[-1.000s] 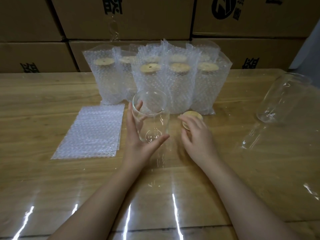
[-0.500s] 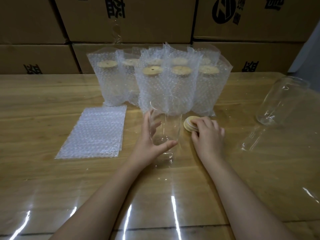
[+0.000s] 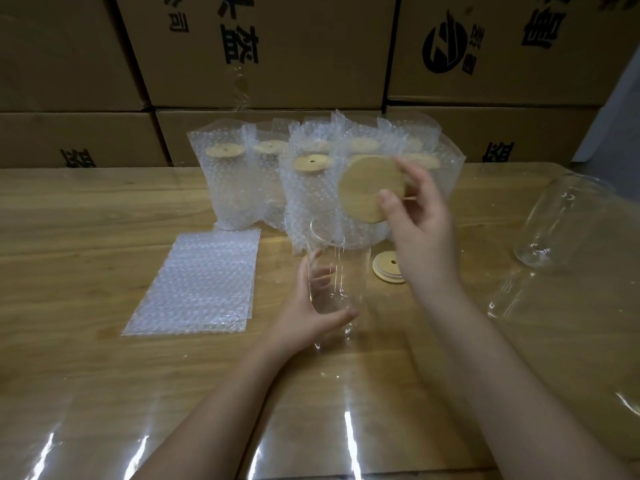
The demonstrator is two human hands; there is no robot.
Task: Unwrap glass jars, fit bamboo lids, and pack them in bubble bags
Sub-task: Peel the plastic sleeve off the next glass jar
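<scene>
A clear glass jar [image 3: 341, 271] stands upright on the wooden table [image 3: 86, 216], mouth up. My left hand [image 3: 311, 306] grips its lower half, thumb in front, fingers behind the glass. My right hand [image 3: 422, 223] is raised above and to the right of the jar's mouth and pinches a round bamboo lid [image 3: 369, 190], tilted with its flat face toward me. A small stack of bamboo lids [image 3: 386, 270] lies on the table just right of the jar. Flat bubble bags [image 3: 201, 282] lie in a pile to the left.
Several jars with lids, packed in bubble bags [image 3: 311, 181], stand in a cluster behind the jar. A wrapped glass jar [image 3: 561, 223] lies on its side at the right under clear film. Cardboard boxes [image 3: 263, 50] are stacked along the table's far edge.
My right hand picked one bamboo lid off the stack and lifted it above the jar. My left hand brought the jar from tilted to upright and keeps holding it.
</scene>
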